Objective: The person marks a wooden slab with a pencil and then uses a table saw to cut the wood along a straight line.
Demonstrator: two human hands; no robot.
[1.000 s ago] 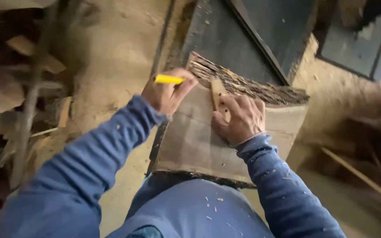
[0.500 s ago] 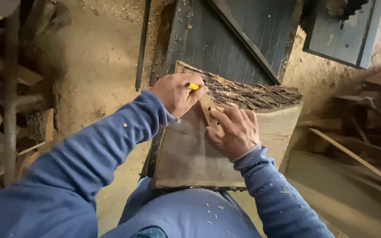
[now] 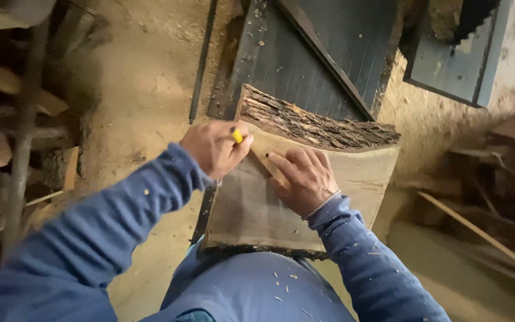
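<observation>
Room: I look down at a dusty, sawdust-strewn earthen floor [image 3: 144, 89], with a dark grey metal slatted panel [image 3: 323, 53] ahead of me and a second grey panel [image 3: 460, 65] at the upper right.
Left side: a heap of rough brown wood offcuts [image 3: 13, 137] lies well apart from my work.
Right side: a thin pale wooden strip [image 3: 478, 232] lies slanted on the ground.
Work surface: a pale, flat-sawn wooden slab with dark bark along its far edge [image 3: 251, 209] rests against my lap, its near edge touching my blue clothing.
Left hand: my left hand [image 3: 213, 146] is closed around a yellow pencil [image 3: 236, 136], at the slab's upper left corner.
Right hand: my right hand [image 3: 305, 179] lies palm down on the slab, fingers narrow and pressing a small light wooden strip [image 3: 266, 161] flat against it.
Edges: the bark edge sits just beside the slatted panel; bare floor lies open to the left of the slab.
</observation>
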